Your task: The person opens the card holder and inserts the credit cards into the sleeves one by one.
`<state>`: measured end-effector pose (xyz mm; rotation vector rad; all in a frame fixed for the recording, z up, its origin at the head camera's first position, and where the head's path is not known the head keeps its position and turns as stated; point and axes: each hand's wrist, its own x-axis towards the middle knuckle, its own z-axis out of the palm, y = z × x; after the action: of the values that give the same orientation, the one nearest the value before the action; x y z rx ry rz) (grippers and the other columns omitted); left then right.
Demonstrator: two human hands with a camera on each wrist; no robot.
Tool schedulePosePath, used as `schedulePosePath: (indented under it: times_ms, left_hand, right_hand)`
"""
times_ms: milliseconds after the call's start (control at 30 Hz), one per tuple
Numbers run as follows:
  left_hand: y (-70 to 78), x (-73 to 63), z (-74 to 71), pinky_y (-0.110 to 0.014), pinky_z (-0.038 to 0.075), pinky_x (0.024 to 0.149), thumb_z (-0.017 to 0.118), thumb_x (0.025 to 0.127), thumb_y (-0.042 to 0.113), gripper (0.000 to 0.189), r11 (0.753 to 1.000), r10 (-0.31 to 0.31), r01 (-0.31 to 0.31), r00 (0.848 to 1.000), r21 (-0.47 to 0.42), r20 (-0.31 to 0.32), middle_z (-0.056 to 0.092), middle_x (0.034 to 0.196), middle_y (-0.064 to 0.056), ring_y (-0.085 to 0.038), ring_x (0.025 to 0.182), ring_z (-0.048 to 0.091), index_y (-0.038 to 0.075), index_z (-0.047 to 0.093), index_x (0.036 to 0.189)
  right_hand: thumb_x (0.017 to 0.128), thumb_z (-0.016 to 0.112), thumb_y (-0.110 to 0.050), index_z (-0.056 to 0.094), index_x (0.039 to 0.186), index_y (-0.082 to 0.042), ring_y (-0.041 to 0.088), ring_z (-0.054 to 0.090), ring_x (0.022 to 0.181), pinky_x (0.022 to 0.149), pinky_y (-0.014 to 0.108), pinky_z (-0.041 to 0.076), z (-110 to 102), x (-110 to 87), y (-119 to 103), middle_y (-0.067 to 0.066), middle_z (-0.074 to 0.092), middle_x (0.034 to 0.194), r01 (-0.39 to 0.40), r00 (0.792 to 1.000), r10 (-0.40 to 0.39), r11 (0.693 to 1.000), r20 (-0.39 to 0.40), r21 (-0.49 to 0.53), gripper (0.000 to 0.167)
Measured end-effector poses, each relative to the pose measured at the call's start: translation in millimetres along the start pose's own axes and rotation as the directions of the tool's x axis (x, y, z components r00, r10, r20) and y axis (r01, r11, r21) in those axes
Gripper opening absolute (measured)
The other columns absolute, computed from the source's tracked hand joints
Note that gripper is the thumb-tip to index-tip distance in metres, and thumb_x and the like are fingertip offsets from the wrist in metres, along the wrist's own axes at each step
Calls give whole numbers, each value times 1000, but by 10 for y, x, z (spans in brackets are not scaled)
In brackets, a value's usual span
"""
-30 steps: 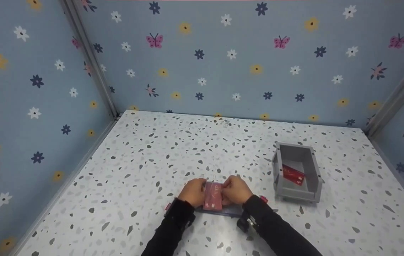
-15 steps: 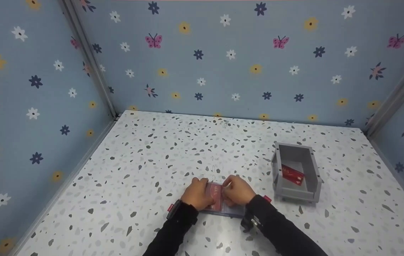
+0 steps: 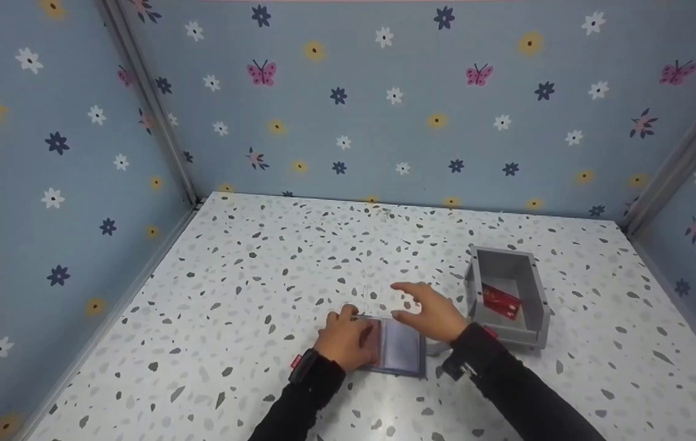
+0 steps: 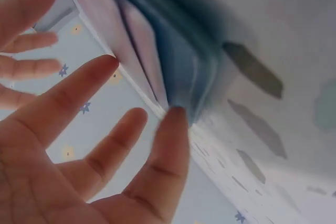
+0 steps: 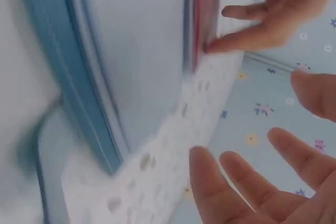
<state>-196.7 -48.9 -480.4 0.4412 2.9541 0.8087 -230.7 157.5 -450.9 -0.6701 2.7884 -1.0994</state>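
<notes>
An open card holder (image 3: 403,349) with clear plastic sleeves and a blue cover lies on the table. A reddish card (image 3: 374,342) shows at its left side, partly hidden under my left hand (image 3: 343,343). That hand rests on the left side of the holder with its fingers spread, and in the left wrist view the fingertips (image 4: 178,116) are at the edge of the cover. My right hand (image 3: 434,313) is raised off the holder, to its upper right, with thumb and fingers apart and nothing between them. The sleeve (image 5: 139,40) on the right side looks see-through.
A grey plastic bin (image 3: 510,335) stands to the right of my right hand, with a red card (image 3: 501,302) lying inside. The speckled white table (image 3: 250,257) runs back to flower-patterned blue walls (image 3: 378,116).
My right hand has let go of the reddish card at the holder and moved up and right. My left hand has come over the card, covering most of it, and the right sleeve is uncovered.
</notes>
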Motion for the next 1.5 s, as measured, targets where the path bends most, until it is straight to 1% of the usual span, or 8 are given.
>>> schedulePosePath:
  times_ms: [100, 267, 367, 633, 933, 1200, 1367, 1500]
  left_hand:
    - [8, -18, 1, -65, 48, 86, 75, 76, 25, 45, 1000, 14, -14, 1000, 10, 23, 54, 134, -18, -43, 118, 50, 13, 69, 119]
    - [-3, -42, 7, -61, 49, 93, 75, 75, 21, 48, 998, 47, -48, 998, 34, 30, 58, 133, -18, -43, 120, 53, 12, 67, 122]
    - [-10, -44, 7, -57, 49, 96, 76, 73, 19, 52, 998, 54, -55, 998, 31, 36, 59, 132, -18, -43, 119, 54, 12, 66, 123]
    - [-14, -41, 0, -58, 51, 92, 77, 71, 20, 54, 998, 47, -49, 998, 45, 36, 60, 130, -17, -42, 116, 56, 13, 67, 123]
    - [9, -27, 10, -61, 49, 92, 78, 69, 21, 54, 999, 17, -19, 999, 39, 44, 60, 130, -16, -41, 117, 57, 14, 68, 122]
    - [9, -17, 9, -60, 50, 91, 78, 70, 21, 52, 999, 27, -28, 999, 38, 33, 62, 129, -15, -40, 116, 57, 13, 68, 121]
    - [-4, -20, 14, -59, 53, 86, 80, 68, 21, 52, 997, 51, -52, 999, 56, 16, 63, 125, -13, -39, 113, 60, 13, 69, 117]
    - [-5, -20, 21, -61, 51, 88, 82, 67, 22, 56, 998, 37, -38, 999, 51, 21, 62, 128, -13, -40, 114, 58, 14, 68, 120]
  right_hand:
    - [92, 67, -23, 46, 144, -7, 40, 48, 131, 107, 56, 42, -183, -26, 31, 19, 50, 143, 1, 1000, -1, 1000, -23, -14, 59]
    - [92, 66, -26, 39, 149, -8, 41, 38, 139, 112, 60, 34, -510, -74, 113, 21, 41, 151, -32, 998, 30, 999, -51, -40, 66]
    - [92, 66, -30, 33, 152, -8, 43, 33, 142, 114, 62, 30, -691, -103, 179, 23, 35, 154, -88, 995, 84, 994, -60, -66, 71]
    - [94, 61, -32, 31, 151, -1, 48, 29, 141, 116, 63, 24, -1029, -124, 470, 29, 32, 153, -250, 968, 243, 956, -67, -151, 72]
    - [94, 54, -27, 40, 142, 8, 51, 39, 133, 112, 62, 32, -1138, -58, 763, 34, 40, 145, -416, 909, 412, 881, -66, -224, 61]
    - [88, 61, -23, 47, 134, 13, 50, 50, 124, 107, 59, 40, -1112, 57, 892, 34, 52, 134, -427, 902, 424, 845, -81, -324, 60]
    - [87, 60, -22, 45, 136, 14, 50, 48, 126, 108, 59, 39, -1096, 111, 982, 35, 50, 136, -425, 894, 447, 831, -22, -358, 63]
    - [90, 58, -27, 39, 138, 17, 51, 44, 130, 111, 59, 35, -1066, 132, 1012, 37, 45, 140, -440, 872, 488, 809, 29, -389, 67]
